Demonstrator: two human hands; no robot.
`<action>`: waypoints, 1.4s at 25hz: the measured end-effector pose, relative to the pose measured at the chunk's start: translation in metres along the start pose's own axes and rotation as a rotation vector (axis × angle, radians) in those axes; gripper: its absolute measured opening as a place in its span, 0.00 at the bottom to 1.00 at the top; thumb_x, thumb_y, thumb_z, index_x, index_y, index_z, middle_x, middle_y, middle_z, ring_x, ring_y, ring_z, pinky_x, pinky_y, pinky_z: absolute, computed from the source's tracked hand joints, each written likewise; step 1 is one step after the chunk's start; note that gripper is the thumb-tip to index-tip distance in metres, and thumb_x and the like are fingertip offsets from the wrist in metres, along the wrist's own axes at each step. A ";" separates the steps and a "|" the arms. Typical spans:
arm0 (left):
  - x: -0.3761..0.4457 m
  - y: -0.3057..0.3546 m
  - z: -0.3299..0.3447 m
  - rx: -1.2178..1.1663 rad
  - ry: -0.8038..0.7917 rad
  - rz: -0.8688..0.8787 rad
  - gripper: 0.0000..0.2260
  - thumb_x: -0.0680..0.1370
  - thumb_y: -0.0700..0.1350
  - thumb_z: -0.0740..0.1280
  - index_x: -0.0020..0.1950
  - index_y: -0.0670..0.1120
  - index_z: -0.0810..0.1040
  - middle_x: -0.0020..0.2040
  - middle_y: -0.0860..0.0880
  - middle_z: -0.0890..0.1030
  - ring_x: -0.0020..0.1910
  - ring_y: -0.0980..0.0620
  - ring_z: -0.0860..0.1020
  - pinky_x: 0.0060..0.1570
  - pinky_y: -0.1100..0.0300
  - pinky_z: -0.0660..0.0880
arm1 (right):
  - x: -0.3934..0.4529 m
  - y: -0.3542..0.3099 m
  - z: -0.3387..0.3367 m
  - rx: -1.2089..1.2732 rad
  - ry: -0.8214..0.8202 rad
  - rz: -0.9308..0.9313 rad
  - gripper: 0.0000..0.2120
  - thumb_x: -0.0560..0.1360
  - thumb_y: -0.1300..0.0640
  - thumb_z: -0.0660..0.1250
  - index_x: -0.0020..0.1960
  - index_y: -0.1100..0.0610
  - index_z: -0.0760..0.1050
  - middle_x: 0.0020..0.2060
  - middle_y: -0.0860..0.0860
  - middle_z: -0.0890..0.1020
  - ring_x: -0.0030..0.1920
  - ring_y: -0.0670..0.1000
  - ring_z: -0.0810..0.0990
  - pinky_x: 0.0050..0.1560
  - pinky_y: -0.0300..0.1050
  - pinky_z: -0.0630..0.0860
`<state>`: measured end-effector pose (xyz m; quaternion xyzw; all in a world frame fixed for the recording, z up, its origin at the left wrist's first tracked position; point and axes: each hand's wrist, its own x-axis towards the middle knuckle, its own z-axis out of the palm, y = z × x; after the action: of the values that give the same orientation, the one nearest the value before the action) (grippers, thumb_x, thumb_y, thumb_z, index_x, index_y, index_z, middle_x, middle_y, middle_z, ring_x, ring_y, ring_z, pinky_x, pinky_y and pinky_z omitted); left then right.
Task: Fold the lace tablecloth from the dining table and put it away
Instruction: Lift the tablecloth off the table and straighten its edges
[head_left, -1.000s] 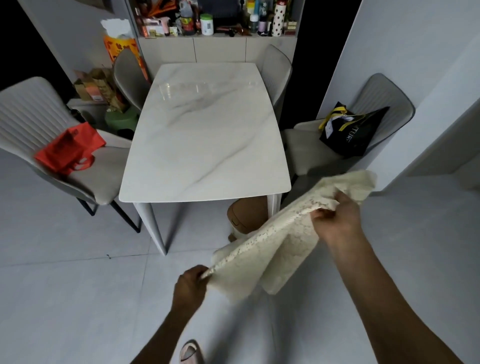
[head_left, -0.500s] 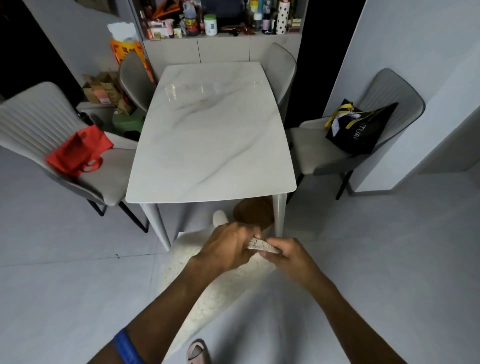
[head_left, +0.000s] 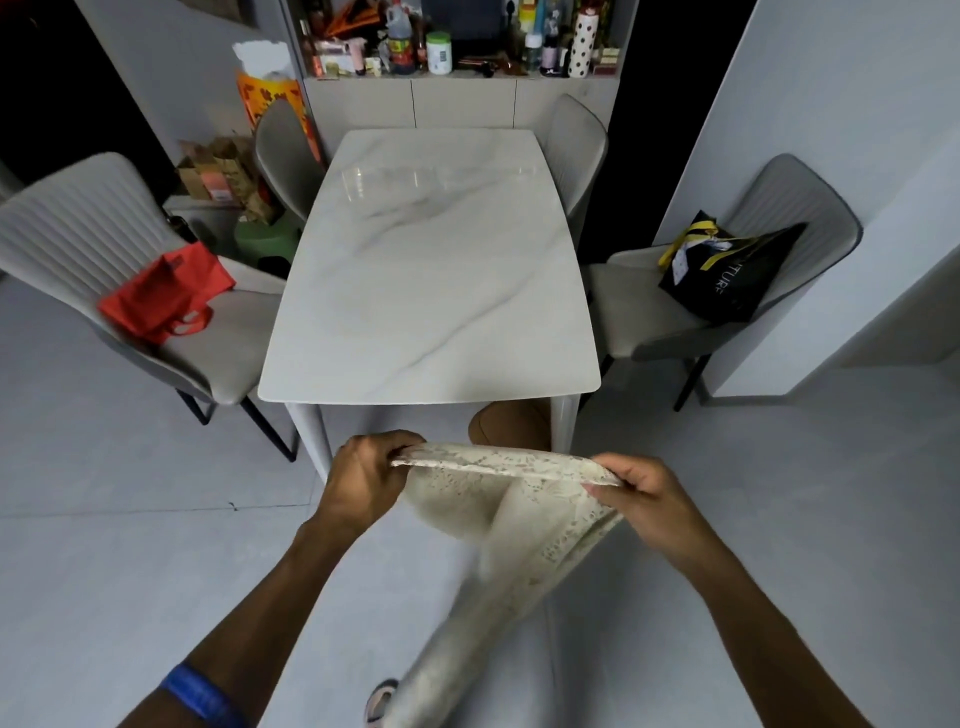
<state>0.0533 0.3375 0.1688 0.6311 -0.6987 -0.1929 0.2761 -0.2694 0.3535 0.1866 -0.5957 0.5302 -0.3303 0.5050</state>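
I hold the lace tablecloth (head_left: 519, 499) in the air in front of the marble dining table (head_left: 431, 270), already off it and partly folded. My left hand (head_left: 363, 478) pinches 1 end of the top edge with fingers curled over it, and my right hand (head_left: 644, 499) grips the other end the same way, so the edge runs taut between them while the rest hangs down toward the floor, blurred at the bottom.

To fold this well, I judge I should keep the top edge tight and level, let the hanging layers settle straight, then bring my 2 hands together so corners meet squarely. Lace is limp and can snag on itself, so slow, even movement should prevent a twisted fold. The hanging part looks skewed toward the right, which I would shake out first.

On the right chair, a black bag (head_left: 727, 270) with yellow ribbon shows white letters that read roughly "TURE". The red bag (head_left: 166, 291) on the left chair shows no writing I can read, and labels on the shelf bottles (head_left: 447, 47) are too small to read.
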 end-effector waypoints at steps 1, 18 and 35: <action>0.002 0.007 -0.004 0.024 -0.009 0.034 0.14 0.69 0.33 0.67 0.47 0.49 0.85 0.35 0.51 0.85 0.33 0.49 0.82 0.36 0.58 0.78 | -0.002 0.002 -0.008 -0.120 0.014 0.037 0.07 0.75 0.63 0.69 0.47 0.52 0.82 0.40 0.53 0.85 0.44 0.56 0.84 0.41 0.42 0.78; -0.016 0.058 0.020 -0.647 -0.283 -0.130 0.10 0.77 0.41 0.71 0.35 0.43 0.78 0.30 0.50 0.76 0.31 0.54 0.72 0.35 0.59 0.71 | 0.002 -0.041 -0.013 0.249 0.083 -0.072 0.12 0.77 0.66 0.65 0.50 0.52 0.83 0.42 0.50 0.86 0.42 0.47 0.83 0.42 0.39 0.78; 0.000 0.086 0.028 -0.536 -0.110 0.105 0.05 0.76 0.49 0.63 0.43 0.48 0.74 0.35 0.44 0.78 0.35 0.40 0.75 0.36 0.45 0.75 | -0.003 -0.064 0.059 -0.149 -0.181 -0.055 0.34 0.65 0.39 0.74 0.68 0.38 0.66 0.60 0.41 0.80 0.58 0.40 0.79 0.54 0.41 0.78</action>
<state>-0.0311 0.3459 0.1998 0.4872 -0.6684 -0.3904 0.4044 -0.1966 0.3666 0.2322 -0.6733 0.4888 -0.2486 0.4959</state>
